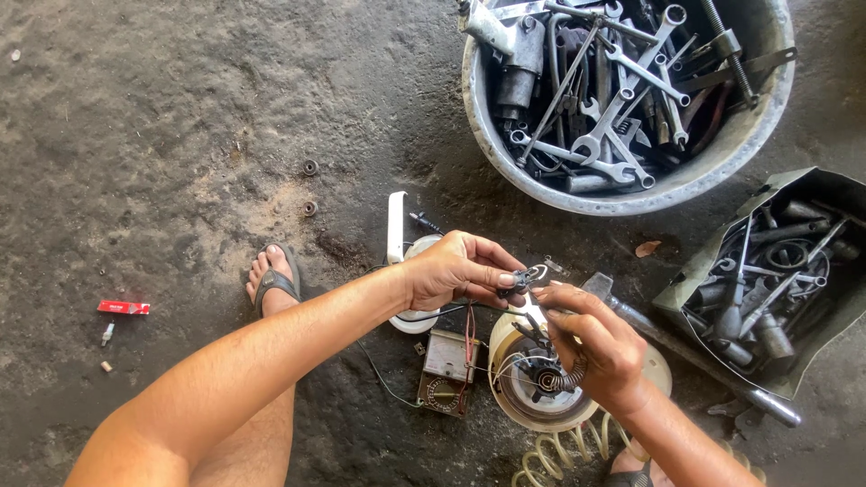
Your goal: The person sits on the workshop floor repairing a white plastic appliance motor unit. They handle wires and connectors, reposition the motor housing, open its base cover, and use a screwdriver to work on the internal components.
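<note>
Left hand is curled, fingertips pinching a small dark clip with a shiny metal loop on its right end. Right hand sits at about 4 o'clock from it, fingers bent, thumb and forefinger closed on the same little piece from below, so both hands meet on it near frame centre. The clip looks black and grimy, too small to make out more.

Right under the hands is a round white housing with a dark coil and thin wires inside, touching the right palm. A square meter with red and black leads lies just at its 9 o'clock. A white coiled hose curls at 6 o'clock.

Up at 1 o'clock is a big metal basin stuffed with wrenches. At 3 o'clock is a green tray with more greasy parts, and a long metal rod running beside it. A sandalled foot rests at 9 o'clock on the concrete floor, and a small red box lies further left.
</note>
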